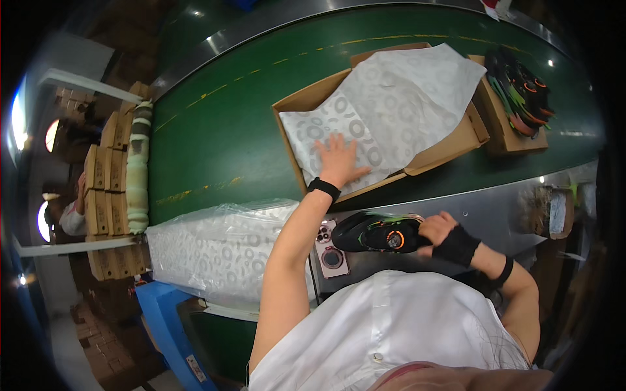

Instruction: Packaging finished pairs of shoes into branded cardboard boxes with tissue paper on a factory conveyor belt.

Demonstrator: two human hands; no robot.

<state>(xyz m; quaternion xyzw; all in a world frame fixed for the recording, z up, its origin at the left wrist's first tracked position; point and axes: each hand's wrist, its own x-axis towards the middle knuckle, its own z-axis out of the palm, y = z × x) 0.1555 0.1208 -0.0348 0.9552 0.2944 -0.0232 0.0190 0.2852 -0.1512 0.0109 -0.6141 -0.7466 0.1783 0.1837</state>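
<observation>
My left hand (pixel 337 161) lies with fingers spread on white patterned tissue paper (pixel 398 91), which lines an open cardboard shoe box (pixel 450 144). One side of the paper rises over the box's far edge. My right hand (pixel 441 236), in a black fingerless wrist wrap, closes around the right end of a black shoe (pixel 365 232). An orange-ringed dial and green accents show on the shoe, which rests on the metal ledge in front of me. To the shoe's left, almost touching it, is a pink phone (pixel 332 258) with a round ring on its back.
The box stands on a green conveyor belt (pixel 215 117). Several black shoes with orange and green trim (pixel 521 94) sit on another box (pixel 505 133) at right. Plastic-wrapped tissue sheets (pixel 215 244) lie at near left. Stacked cartons (pixel 107 189) stand beyond the belt's roller (pixel 138 169).
</observation>
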